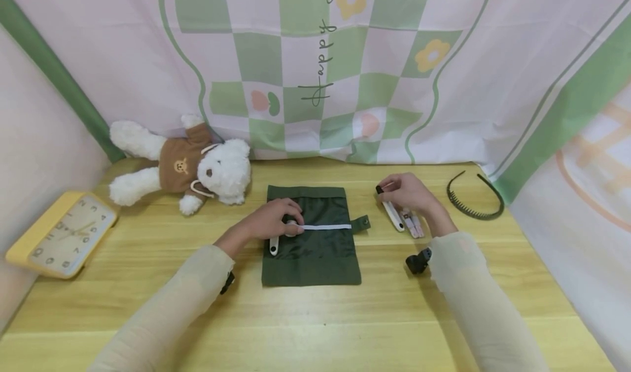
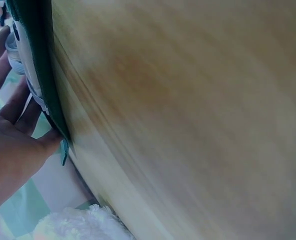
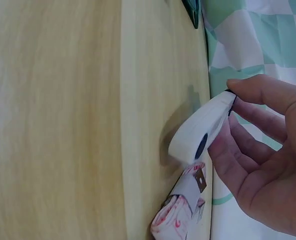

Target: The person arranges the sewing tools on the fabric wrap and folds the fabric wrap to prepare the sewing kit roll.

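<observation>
A dark green fabric roll pouch lies unfolded on the table, with a white elastic band across it. My left hand is over its left half, thumb and fingers about a small clear round container beside the band. Under that hand, a white tool with a black dot lies at the pouch's left side. To the right of the pouch, my right hand pinches the black-tipped end of another slim white tool. Beside it lies a rolled measuring tape with red markings and a metal end.
A white plush dog in a brown top lies at the back left. The yellow clock stands at the left edge. A dark toothed headband rests at the right. Behind the table hangs a checked curtain.
</observation>
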Demonstrator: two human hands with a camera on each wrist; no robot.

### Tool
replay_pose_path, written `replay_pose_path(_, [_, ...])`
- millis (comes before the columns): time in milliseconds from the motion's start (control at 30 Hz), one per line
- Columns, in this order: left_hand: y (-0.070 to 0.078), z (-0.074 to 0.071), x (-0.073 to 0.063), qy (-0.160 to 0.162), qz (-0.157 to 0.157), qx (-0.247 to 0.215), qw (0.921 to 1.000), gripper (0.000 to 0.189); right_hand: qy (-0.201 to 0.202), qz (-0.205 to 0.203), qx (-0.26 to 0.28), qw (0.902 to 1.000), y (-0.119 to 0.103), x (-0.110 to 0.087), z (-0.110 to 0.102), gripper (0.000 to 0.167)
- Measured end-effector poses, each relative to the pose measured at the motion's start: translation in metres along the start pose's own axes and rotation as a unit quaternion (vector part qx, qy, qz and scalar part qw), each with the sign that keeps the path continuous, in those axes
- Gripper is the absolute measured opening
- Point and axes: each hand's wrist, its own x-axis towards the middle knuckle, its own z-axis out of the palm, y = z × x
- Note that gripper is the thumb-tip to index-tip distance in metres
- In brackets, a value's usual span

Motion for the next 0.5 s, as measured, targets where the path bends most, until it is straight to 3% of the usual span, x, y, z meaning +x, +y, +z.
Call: replay_pose_path(500, [-0.0034, 0.0011, 0.0017, 0.000, -0.005, 0.003, 1.0000, 0.018, 0.025, -0.007, 0.023, 0.9994, -0.0101, 0.0057, 0.0051, 0.041])
